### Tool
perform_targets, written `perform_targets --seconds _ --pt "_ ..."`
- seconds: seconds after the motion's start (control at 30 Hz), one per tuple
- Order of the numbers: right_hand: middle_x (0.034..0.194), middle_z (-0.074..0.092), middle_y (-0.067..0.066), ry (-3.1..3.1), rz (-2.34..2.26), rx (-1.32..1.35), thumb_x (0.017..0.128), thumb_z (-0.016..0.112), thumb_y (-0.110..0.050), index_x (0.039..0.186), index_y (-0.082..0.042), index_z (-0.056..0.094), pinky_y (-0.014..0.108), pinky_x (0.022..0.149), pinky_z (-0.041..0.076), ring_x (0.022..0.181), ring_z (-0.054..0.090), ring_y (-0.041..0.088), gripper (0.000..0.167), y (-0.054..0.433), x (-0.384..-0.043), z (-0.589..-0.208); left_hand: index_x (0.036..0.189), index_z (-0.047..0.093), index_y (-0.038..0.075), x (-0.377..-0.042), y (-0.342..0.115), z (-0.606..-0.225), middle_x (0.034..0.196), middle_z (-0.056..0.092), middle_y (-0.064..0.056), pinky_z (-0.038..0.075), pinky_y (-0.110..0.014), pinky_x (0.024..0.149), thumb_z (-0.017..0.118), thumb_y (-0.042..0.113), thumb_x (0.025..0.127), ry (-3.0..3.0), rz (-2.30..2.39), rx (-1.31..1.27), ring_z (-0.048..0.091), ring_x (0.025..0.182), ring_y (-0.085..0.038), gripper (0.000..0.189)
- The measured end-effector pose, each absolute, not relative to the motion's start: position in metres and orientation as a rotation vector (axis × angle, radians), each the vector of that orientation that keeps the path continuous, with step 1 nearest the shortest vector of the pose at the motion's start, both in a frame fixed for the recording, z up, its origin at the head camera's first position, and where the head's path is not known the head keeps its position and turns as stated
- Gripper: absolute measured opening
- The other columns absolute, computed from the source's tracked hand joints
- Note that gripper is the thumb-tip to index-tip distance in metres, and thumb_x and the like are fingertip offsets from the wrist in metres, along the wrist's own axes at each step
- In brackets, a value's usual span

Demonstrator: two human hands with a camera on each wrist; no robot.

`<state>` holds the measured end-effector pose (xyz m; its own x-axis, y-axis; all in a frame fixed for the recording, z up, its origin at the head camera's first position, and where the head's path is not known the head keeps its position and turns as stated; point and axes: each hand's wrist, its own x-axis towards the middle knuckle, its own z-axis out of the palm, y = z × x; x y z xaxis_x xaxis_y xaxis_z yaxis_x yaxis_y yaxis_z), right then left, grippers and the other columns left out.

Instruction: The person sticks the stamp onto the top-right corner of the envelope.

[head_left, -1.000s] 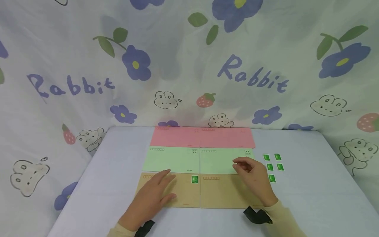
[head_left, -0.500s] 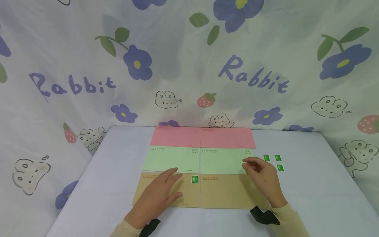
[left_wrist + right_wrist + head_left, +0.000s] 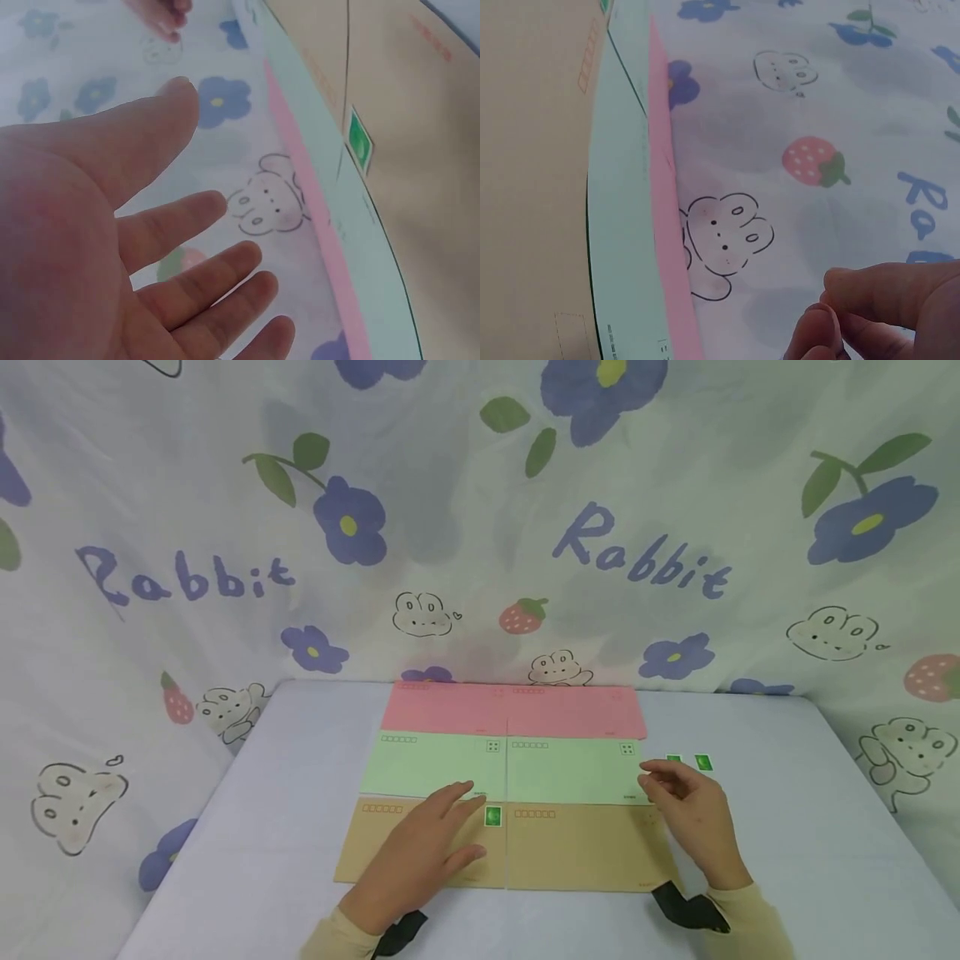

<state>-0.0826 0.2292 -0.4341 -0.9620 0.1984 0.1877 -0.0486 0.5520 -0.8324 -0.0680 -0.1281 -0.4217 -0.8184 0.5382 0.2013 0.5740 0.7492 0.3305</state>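
My left hand [image 3: 423,852] hovers palm down above the left brown envelope [image 3: 352,864], fingers relaxed and spread, nothing in them. The left wrist view shows its palm and fingers [image 3: 199,289] bare. A green stamp [image 3: 492,816] lies at that envelope's upper right corner, just past my left fingertips. My right hand [image 3: 693,810] is over the right edge of the right brown envelope [image 3: 577,852], with fingers loosely curled and thumb and index tips close together. The right wrist view shows no item between those fingers [image 3: 885,292]. Beyond it lies a loose green stamp [image 3: 702,762]; another is partly covered.
Behind the brown pair lie two green envelopes [image 3: 435,764], then two pink envelopes [image 3: 450,710], all edge to edge on the white table [image 3: 285,793]. A patterned curtain [image 3: 480,527] hangs behind the table. Black straps [image 3: 690,910] hang at both wrists.
Both hands have moved rightward above the envelopes. My right hand has moved from the right green envelope toward the loose stamps, hiding several of them. The stamp on the brown envelope has stayed put.
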Motion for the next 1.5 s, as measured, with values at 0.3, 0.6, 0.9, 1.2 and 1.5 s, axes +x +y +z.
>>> perform_targets --seconds 0.3,0.6,0.9,1.2,1.5 --pt "0.089 0.069 0.008 -2.546 1.34 -0.171 0.097 0.069 -0.017 0.113 -0.002 0.072 0.023 0.05 0.048 0.072 0.063 0.013 0.023 0.244 -0.084 -0.437 0.139 0.058 0.01 -0.07 -0.114 -0.418 0.148 0.05 -0.011 0.047 -0.042 0.106 0.071 0.04 0.093 -2.834 -0.589 -0.956 0.049 0.135 -0.027 0.056" --pt "0.096 0.071 0.01 -2.536 1.368 -0.193 0.098 0.068 -0.02 0.118 -0.003 0.071 0.022 0.056 0.052 0.077 0.065 0.013 0.027 0.26 -0.085 -0.438 0.14 0.058 0.011 -0.073 -0.097 -0.416 0.15 0.049 -0.009 0.046 -0.043 0.108 0.071 0.042 0.093 -2.862 -0.614 -0.979 0.046 0.138 -0.026 0.058" --pt "0.096 0.072 0.007 -2.577 1.332 -0.225 0.097 0.069 -0.024 0.121 -0.005 0.071 0.021 0.055 0.049 0.078 0.066 0.004 0.031 0.272 -0.086 -0.441 0.142 0.056 0.011 -0.072 -0.081 -0.417 0.15 0.048 -0.009 0.045 -0.042 0.109 0.068 0.042 0.095 -2.875 -0.632 -1.008 0.046 0.139 -0.024 0.058" --pt "0.102 0.069 0.007 -2.634 1.308 -0.22 0.096 0.072 -0.027 0.124 -0.005 0.069 0.021 0.057 0.047 0.081 0.059 -0.004 0.036 0.284 -0.086 -0.446 0.142 0.055 0.011 -0.072 -0.065 -0.424 0.15 0.048 -0.01 0.043 -0.038 0.111 0.068 0.041 0.096 -2.863 -0.607 -1.056 0.045 0.139 -0.024 0.057" --pt "0.107 0.069 0.012 -2.691 1.262 -0.213 0.095 0.072 -0.028 0.124 -0.004 0.069 0.023 0.055 0.046 0.079 0.058 -0.002 0.037 0.293 -0.087 -0.45 0.141 0.056 0.013 -0.071 -0.05 -0.428 0.15 0.049 -0.009 0.044 -0.038 0.11 0.07 0.039 0.095 -2.868 -0.593 -1.076 0.046 0.139 -0.024 0.055"
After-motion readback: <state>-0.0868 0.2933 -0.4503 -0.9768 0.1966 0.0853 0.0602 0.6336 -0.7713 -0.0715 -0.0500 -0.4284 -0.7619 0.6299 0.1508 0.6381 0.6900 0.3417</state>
